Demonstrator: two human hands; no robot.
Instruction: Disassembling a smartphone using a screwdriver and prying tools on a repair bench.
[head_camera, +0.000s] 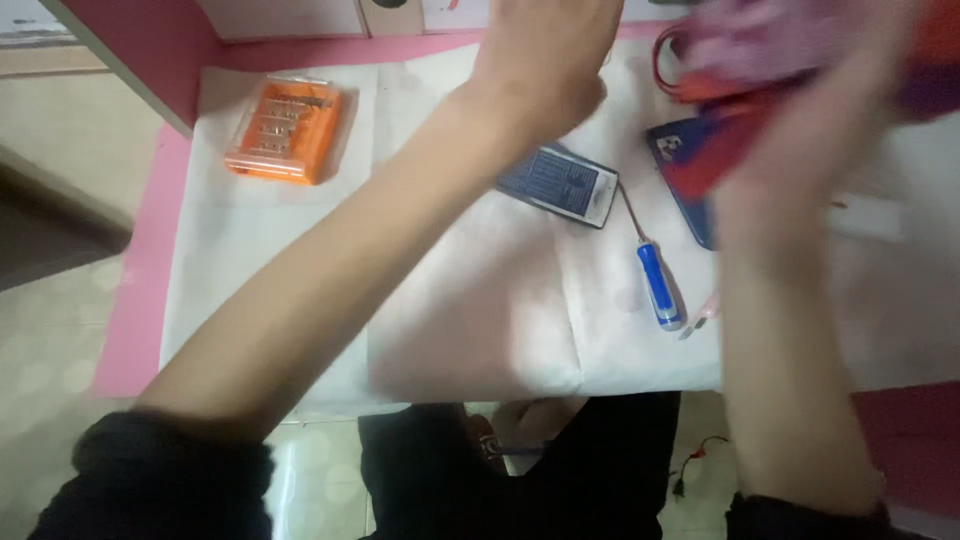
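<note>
Covering a pink table, white sheet is leaving bare margins; left hand grip unclear; right hand blurred, gripping red cloth

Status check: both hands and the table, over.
Left hand raised over the white sheet, holding nothing visible. Right hand blurred, grasping pink-red cloth. Blue screwdriver untouched.

An orange case, a blue-handled screwdriver and a dark blue phone are lying on white paper covering a pink table.
</note>
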